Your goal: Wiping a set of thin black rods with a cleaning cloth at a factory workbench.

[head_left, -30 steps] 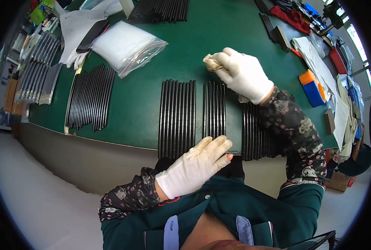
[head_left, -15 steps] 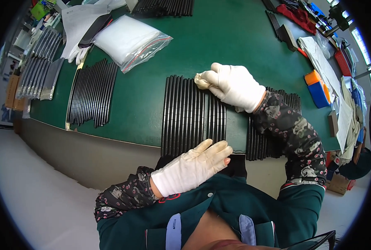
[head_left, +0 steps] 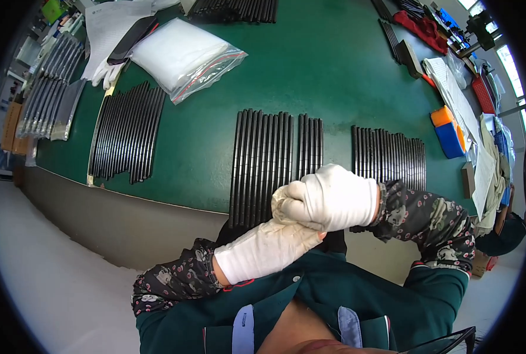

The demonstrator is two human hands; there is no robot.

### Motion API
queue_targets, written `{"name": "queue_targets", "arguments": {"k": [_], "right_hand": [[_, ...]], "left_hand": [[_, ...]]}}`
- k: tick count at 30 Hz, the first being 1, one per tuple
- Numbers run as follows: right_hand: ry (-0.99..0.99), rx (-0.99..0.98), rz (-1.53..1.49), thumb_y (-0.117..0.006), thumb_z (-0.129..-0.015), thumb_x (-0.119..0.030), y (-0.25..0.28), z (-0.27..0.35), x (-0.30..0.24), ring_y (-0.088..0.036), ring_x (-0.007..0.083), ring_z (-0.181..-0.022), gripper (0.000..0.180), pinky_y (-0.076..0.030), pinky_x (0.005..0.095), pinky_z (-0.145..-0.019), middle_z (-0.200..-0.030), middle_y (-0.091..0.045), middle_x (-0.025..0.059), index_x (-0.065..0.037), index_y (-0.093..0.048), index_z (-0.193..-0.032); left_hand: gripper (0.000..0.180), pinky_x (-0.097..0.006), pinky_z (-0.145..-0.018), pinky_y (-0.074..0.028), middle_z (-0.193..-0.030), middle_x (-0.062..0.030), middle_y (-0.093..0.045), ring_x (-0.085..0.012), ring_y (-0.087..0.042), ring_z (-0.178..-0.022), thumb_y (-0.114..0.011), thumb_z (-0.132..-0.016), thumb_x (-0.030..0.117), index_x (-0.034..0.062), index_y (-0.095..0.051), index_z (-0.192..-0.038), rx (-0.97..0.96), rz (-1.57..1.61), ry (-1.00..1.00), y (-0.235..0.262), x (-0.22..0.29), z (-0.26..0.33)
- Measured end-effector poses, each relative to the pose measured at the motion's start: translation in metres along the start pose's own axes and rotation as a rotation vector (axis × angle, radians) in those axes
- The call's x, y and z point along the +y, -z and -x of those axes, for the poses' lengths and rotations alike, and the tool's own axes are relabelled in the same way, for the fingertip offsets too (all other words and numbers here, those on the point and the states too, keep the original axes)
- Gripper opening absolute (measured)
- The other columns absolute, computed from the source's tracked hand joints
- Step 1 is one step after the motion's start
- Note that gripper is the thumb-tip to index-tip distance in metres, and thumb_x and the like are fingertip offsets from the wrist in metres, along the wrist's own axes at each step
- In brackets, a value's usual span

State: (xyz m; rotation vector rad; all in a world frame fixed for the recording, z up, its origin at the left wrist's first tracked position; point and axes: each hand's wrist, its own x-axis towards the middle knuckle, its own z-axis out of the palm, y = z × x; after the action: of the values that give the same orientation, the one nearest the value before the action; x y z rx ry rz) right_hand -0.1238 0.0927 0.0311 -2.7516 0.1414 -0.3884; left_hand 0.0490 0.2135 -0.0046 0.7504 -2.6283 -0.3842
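Note:
My right hand (head_left: 330,197), in a white glove, is closed with its fingers curled under; whatever it may hold is hidden. Beneath it lies my gloved left hand (head_left: 263,251), its fingers mostly covered by the right one. Both hands meet over the near ends of black rods. A wide row of slender black rods (head_left: 260,162) lies side by side just beyond them, its near ends at the table edge. To its right, past a small gap, is a narrower row of rods (head_left: 311,144). Another rod row (head_left: 387,154) lies right of my right hand, partly covered by the forearm.
A further batch of black rods (head_left: 127,135) lies at left on the green table (head_left: 310,65). Behind are a clear zip bag (head_left: 180,56) with white contents and more rods (head_left: 239,10). A blue and orange object (head_left: 450,134) and papers (head_left: 460,109) line the right side.
My right hand has come back from the far ends of the rods toward me and down onto my left hand. The left hand's outstretched fingers are now covered.

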Motion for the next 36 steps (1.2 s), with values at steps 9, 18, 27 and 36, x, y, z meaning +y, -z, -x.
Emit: {"name": "queue_targets", "arguments": {"k": [9,18,27,36], "right_hand": [[-0.084,-0.028,0.08,-0.057,-0.082,-0.014,0.0,-0.003,-0.001,-0.066,0.023,-0.069,0.01,-0.055,0.0349,-0.056,-0.083,-0.061,0.0047,-0.013,-0.058,-0.092],[-0.141,0.14,0.165,-0.061,-0.081,-0.013,0.002,-0.009,0.034,-0.065,0.0215,-0.066,0.013,-0.054,0.0335,-0.051,-0.083,-0.06,0.0039,-0.014,-0.056,-0.092],[-0.516,0.146,0.441,-0.063,-0.087,-0.02,0.03,-0.015,0.08,-0.065,0.0283,-0.075,0.016,-0.054,0.0374,-0.066,-0.087,-0.062,0.0079,-0.01,-0.061,-0.099],[-0.398,0.348,0.315,-0.06,-0.089,-0.016,0.034,0.002,0.025,-0.063,0.0288,-0.064,0.01,-0.053,0.0366,-0.057,-0.076,-0.06,0.0096,-0.01,-0.064,-0.096]], "left_hand": [[0.04,-0.039,-0.102,-0.045,-0.134,-0.0142,-0.053,-0.0286,-0.053,-0.124,-0.057,-0.087,0.012,0.0039,-0.055,-0.126,-0.043,0.083,0.047,0.0,0.002,0.002],[0.038,-0.038,-0.098,-0.048,-0.135,-0.0135,-0.053,-0.0293,-0.052,-0.123,-0.057,-0.086,0.012,0.0028,-0.057,-0.123,0.011,0.058,0.028,0.005,0.0,-0.004],[0.033,-0.039,-0.098,-0.047,-0.13,-0.0143,-0.055,-0.0298,-0.054,-0.121,-0.06,-0.085,0.01,0.0003,-0.057,-0.117,0.08,0.017,0.001,0.008,0.001,-0.009],[0.058,-0.043,-0.1,-0.045,-0.129,-0.0108,-0.054,-0.0278,-0.051,-0.124,-0.075,-0.069,0.023,0.0064,-0.058,-0.122,-0.019,0.033,-0.021,0.031,-0.006,-0.01]]}}
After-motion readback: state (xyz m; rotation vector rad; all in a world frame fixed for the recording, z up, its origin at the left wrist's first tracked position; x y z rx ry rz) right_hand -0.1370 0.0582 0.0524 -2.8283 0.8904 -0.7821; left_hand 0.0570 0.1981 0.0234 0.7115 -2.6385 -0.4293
